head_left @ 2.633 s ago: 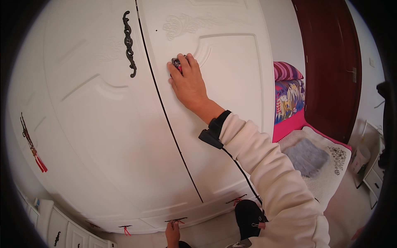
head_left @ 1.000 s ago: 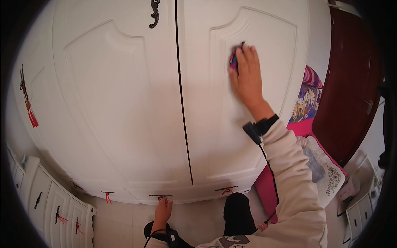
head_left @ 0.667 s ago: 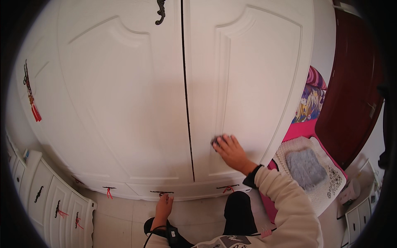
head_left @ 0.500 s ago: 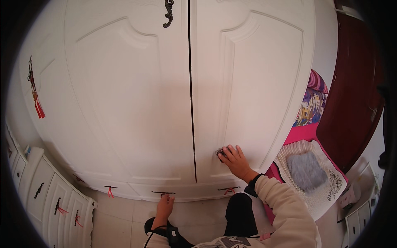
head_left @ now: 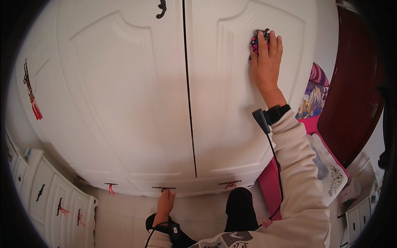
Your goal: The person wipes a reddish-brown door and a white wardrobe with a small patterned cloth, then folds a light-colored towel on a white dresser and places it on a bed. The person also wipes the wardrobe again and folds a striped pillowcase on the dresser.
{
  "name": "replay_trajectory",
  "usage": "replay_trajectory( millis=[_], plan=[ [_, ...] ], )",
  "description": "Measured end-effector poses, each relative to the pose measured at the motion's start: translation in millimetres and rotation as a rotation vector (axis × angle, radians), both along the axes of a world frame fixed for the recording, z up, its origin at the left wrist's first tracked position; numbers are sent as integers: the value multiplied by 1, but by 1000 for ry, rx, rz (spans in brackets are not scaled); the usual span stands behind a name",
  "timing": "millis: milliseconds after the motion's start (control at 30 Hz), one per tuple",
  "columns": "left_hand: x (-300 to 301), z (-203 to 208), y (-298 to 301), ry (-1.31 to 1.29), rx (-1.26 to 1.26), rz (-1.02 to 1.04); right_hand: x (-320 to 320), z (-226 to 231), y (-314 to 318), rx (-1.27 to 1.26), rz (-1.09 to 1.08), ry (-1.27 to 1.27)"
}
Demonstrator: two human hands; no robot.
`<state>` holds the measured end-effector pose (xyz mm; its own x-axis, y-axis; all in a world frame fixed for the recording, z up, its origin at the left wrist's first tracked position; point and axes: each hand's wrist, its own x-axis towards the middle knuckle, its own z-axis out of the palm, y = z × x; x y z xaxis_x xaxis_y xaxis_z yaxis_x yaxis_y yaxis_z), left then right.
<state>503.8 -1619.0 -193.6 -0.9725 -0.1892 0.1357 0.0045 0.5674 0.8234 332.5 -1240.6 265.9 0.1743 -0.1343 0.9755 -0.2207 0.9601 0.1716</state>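
Pressed against the upper panel of the white right wardrobe door (head_left: pixel 244 103) is a crumpled, multicoloured patterned cloth (head_left: pixel 254 44). My right hand (head_left: pixel 268 66) is closed over it, arm stretched up and fingers pointing upward. Low down, my left hand (head_left: pixel 166 202) is at the middle black drawer handle (head_left: pixel 158 188), its fingers curled around it. Part of that handle is hidden behind the fingers. The left wardrobe door (head_left: pixel 111 103) is closed, with a dark gap between the two doors.
Black drawer handles with red ribbons (head_left: pixel 230 184) line the wardrobe base. A white chest of drawers (head_left: pixel 53 194) stands at left. On the right are a pink seat (head_left: pixel 271 186) with a pale mat (head_left: pixel 331 173) and a dark red door (head_left: pixel 351 82). A cord hangs from my right wrist.
My right hand has moved from low on the right door up to its upper panel, carrying the cloth. My left hand has stayed at the drawer handle.
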Motion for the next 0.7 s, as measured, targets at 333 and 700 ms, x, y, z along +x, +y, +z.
replay_trajectory(
  millis=[333, 700],
  plan=[
    [1, 6, 6, -92, -50, 25, 18, -227, 18, 247, 94, -494],
    [2, 7, 4, -114, -66, 12, 56, -356, 42, 337, -36, -680]
  ],
)
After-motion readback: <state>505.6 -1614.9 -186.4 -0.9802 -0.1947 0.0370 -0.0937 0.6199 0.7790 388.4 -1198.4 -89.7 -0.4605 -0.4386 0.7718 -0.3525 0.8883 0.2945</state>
